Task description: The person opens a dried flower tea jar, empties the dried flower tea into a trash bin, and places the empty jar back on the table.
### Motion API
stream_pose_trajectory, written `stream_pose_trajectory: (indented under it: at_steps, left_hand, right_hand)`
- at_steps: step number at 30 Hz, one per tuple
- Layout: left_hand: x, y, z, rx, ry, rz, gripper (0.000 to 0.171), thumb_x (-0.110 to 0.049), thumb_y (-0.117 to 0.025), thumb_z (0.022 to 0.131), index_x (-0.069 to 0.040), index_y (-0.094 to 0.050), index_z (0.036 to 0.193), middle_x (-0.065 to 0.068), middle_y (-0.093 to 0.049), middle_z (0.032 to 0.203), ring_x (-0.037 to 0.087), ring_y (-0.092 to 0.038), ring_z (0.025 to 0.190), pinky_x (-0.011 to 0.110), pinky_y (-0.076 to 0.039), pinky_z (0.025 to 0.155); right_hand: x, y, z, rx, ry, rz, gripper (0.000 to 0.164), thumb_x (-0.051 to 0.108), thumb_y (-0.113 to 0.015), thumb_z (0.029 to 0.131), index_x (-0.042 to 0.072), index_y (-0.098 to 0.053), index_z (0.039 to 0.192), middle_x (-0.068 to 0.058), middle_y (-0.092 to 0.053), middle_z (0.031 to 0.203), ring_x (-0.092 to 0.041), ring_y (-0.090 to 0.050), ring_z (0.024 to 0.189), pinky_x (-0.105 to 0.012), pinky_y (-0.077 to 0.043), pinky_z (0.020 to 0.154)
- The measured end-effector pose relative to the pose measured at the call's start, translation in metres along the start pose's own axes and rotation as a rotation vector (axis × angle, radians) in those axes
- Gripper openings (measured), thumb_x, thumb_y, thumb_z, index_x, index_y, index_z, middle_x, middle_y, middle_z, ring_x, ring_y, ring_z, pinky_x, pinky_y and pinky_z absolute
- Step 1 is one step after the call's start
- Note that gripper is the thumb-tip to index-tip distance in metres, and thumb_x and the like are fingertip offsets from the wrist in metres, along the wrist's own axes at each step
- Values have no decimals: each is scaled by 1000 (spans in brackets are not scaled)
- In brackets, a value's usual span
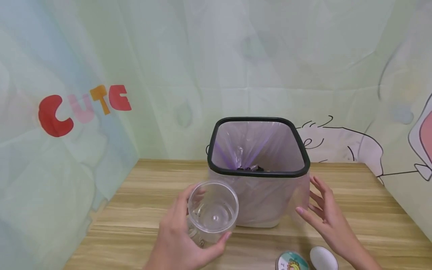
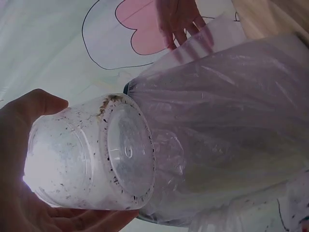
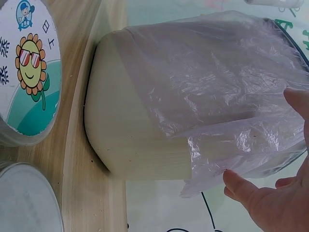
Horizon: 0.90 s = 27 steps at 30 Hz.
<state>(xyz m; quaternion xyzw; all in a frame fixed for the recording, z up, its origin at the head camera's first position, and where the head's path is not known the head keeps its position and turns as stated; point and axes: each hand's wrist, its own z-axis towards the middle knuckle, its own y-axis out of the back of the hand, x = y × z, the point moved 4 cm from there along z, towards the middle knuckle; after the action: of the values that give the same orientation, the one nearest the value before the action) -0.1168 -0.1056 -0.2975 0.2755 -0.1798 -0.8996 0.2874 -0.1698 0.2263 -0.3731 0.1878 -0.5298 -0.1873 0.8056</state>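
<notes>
In the head view my left hand [image 1: 177, 232] grips a clear plastic jar [image 1: 213, 210], thumb on one side and fingers round the other. Its mouth faces up toward the head camera. Dark specks cling around the jar's bottom [image 2: 129, 150] in the left wrist view. Just behind the jar stands a trash bin with a dark rim [image 1: 258, 174], lined with a pale purple bag [image 1: 249, 198]. Small dark bits [image 1: 251, 168] show inside it. Beside the bin's right side my right hand [image 1: 332, 223] has its fingers spread and loosely bent; whether they touch the bag I cannot tell.
Near the front of the wooden table [image 1: 135, 210] are a round item with a sunflower-printed top [image 1: 291, 260] and a white round one [image 1: 323, 258]. A printed cloth backdrop [image 1: 162, 112] stands close behind the bin and along both sides.
</notes>
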Motion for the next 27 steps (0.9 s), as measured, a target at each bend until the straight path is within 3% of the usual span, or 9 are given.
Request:
stream_pose_trajectory:
  at_steps: [5, 11, 15, 22, 27]
  left_hand:
    - [-3, -13, -9, 73, 12, -49, 100, -43, -93, 57, -10, -48, 140, -3, -63, 116, 14, -63, 98, 35, -54, 79]
    - [-7, -26, -23, 180, 91, -92, 99, -47, -92, 61, -17, -45, 142, -5, -63, 118, 12, -63, 98, 34, -56, 80]
    - [-7, -38, -30, 226, 107, -131, 97, -47, -92, 62, -17, -45, 141, -5, -63, 119, 11, -64, 100, 34, -56, 83]
    - [1, -57, -46, 324, 232, -146, 95, -58, -89, 62, -21, -48, 139, -11, -64, 115, 8, -63, 100, 34, -55, 84]
    - [9, -71, -55, 435, 316, -128, 96, -65, -85, 64, -20, -47, 139, -8, -64, 117, 12, -62, 102, 40, -55, 85]
  right_hand:
    - [-1, -1, -2, 8, 4, -3, 89, 17, -69, 95, 26, -8, 160, -16, -20, 160, -47, -41, 134, -8, -39, 92]
    - [-1, 0, -4, 23, -5, -9, 89, 19, -69, 96, 21, -8, 160, -17, -19, 160, -48, -40, 134, -10, -41, 92]
    - [-3, 0, -5, 32, -12, -5, 89, 19, -69, 96, 20, -8, 160, -17, -19, 160, -49, -39, 134, -10, -41, 92]
    - [-8, -2, -6, 44, -19, -6, 89, 20, -70, 95, 21, -9, 160, -16, -19, 161, -48, -39, 135, -8, -39, 91]
    - [-9, -2, -7, 48, -5, -8, 87, 19, -70, 95, 13, -12, 159, -16, -19, 161, -47, -39, 135, -8, -39, 92]
